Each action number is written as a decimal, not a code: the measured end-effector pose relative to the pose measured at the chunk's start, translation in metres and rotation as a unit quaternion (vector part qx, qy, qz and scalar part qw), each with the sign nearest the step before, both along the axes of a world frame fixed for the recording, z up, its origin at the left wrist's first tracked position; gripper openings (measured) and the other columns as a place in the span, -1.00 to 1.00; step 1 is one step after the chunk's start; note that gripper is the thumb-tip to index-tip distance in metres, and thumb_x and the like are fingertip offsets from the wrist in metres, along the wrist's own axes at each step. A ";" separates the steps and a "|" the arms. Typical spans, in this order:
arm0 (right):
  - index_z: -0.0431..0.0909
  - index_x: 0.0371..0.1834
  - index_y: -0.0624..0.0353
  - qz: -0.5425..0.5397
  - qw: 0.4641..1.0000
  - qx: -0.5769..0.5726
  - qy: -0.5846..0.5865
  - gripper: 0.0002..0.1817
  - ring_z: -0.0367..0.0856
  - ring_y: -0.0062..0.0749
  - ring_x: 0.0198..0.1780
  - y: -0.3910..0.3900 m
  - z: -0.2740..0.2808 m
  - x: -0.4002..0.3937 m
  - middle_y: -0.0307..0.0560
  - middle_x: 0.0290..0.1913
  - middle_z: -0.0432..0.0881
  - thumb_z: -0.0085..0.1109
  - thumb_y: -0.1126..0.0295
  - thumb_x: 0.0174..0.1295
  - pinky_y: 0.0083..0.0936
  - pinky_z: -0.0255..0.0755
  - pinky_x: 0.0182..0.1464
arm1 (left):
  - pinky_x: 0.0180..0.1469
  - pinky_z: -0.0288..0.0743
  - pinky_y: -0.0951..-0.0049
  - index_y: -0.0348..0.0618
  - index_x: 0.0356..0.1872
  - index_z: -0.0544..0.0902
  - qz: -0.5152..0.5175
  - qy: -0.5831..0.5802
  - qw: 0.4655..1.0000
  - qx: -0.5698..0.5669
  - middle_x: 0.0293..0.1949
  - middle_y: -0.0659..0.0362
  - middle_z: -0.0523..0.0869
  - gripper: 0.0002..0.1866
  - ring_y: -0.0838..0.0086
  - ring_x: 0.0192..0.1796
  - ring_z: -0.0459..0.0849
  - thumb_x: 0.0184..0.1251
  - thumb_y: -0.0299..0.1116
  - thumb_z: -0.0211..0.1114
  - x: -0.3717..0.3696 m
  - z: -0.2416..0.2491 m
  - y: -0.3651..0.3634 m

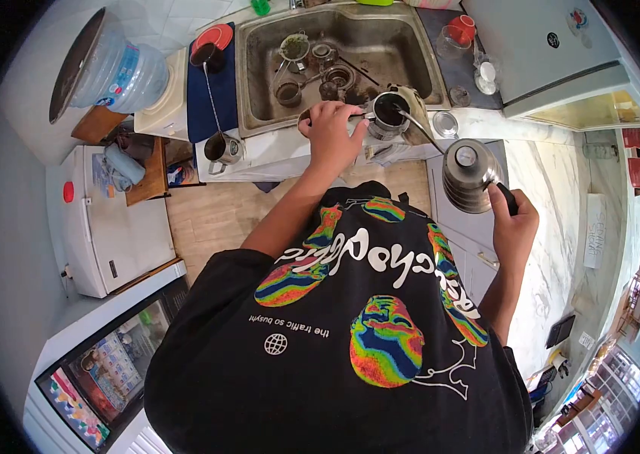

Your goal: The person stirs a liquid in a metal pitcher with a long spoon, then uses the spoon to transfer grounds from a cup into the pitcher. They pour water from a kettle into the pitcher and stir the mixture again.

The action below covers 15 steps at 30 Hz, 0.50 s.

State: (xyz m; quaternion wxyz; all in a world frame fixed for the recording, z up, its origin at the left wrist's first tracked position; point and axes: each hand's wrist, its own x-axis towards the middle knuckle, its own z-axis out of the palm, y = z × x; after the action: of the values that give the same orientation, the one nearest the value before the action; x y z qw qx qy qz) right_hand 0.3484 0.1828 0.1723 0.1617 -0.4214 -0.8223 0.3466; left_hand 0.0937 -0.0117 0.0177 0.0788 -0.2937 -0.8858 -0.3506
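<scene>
My right hand (513,221) is wrapped round the black handle of a silver gooseneck kettle (471,175). The kettle's thin spout reaches left, its tip over the mouth of a metal pot (386,130) with dark contents. Whether water is flowing I cannot make out. My left hand (331,135) is closed round the pot's side handle, which the fingers largely hide; a brown end shows beyond them. The pot is at the sink's front edge. A small round metal lid (445,125) lies on the counter to its right.
The steel sink (248,76) holds strainers and cups. A metal mug (223,151) stands on the counter at left, near a long-handled dark ladle (208,57) on a blue mat (197,113). A water bottle (135,76), a red cup (462,29) and a white fridge (127,234) surround the space.
</scene>
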 end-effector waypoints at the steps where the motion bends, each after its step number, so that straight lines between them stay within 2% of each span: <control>1: 0.67 -0.35 0.37 0.001 1.000 -0.004 -0.007 -0.60 0.37 -0.61 -0.49 0.000 0.003 0.001 -0.22 -0.58 0.55 0.46 0.16 0.34 -0.49 0.29 -0.43 | 0.23 0.13 -0.14 0.15 -0.11 0.77 0.000 -0.002 1.000 0.000 0.01 0.28 0.68 -0.73 0.19 0.29 0.48 0.17 -0.15 0.54 0.000 -0.001 0.000; 10: 0.66 -0.36 0.40 0.002 0.999 0.007 -0.032 -0.56 0.38 -0.58 -0.48 0.001 0.002 0.002 -0.17 -0.58 0.56 0.45 0.13 0.34 -0.45 0.33 -0.41 | 0.21 0.13 -0.12 0.17 -0.09 0.78 -0.011 -0.004 1.000 -0.001 0.01 0.28 0.68 -0.73 0.22 0.28 0.49 0.19 -0.14 0.53 0.003 0.000 0.002; 13: 0.66 -0.36 0.41 -0.010 1.000 0.001 -0.026 -0.55 0.38 -0.56 -0.48 0.000 0.001 0.001 -0.15 -0.58 0.55 0.45 0.12 0.34 -0.44 0.33 -0.40 | 0.22 0.17 0.00 0.20 -0.03 0.79 -0.007 0.005 1.000 -0.022 0.03 0.30 0.71 -0.72 0.24 0.30 0.49 0.26 -0.09 0.49 0.002 0.001 0.002; 15: 0.66 -0.35 0.41 -0.014 1.000 0.001 -0.019 -0.55 0.38 -0.56 -0.48 0.000 0.002 0.004 -0.14 -0.59 0.55 0.45 0.12 0.33 -0.44 0.34 -0.40 | 0.22 0.16 -0.02 0.19 -0.04 0.79 -0.008 0.001 1.000 -0.018 0.04 0.30 0.71 -0.73 0.25 0.30 0.49 0.27 -0.09 0.48 0.002 -0.001 0.003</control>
State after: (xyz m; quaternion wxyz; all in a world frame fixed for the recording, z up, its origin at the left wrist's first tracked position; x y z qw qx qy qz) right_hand 0.3521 0.1830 0.1745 0.1516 -0.4391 -0.8194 0.3358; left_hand 0.0958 -0.0090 0.0169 0.0715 -0.3023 -0.8896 -0.3349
